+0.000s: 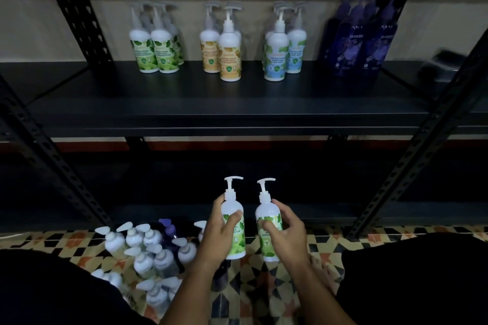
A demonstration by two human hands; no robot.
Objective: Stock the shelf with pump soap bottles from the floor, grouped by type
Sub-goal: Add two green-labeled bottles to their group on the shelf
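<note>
My left hand (220, 229) grips a white pump bottle with a green leaf label (235, 240), held upright above the floor. Beside it my right hand (284, 229) holds a second green-label bottle (268, 243), also upright. Both pumps point right. On the black shelf (237, 103) stand four groups: green-label bottles (154, 53) at the left, orange-label bottles (224, 55), blue-label bottles (280, 54), and dark purple bottles (361, 42) at the right. A cluster of white pump bottles (148, 253) stands on the floor at my lower left.
Perforated black uprights (71, 10) frame the shelf on both sides. A lower shelf board (343, 214) runs dark behind my hands. The floor (264, 285) is patterned tile. A dark blurred object (443, 66) sits at the shelf's far right. My dark-clothed knees fill the bottom corners.
</note>
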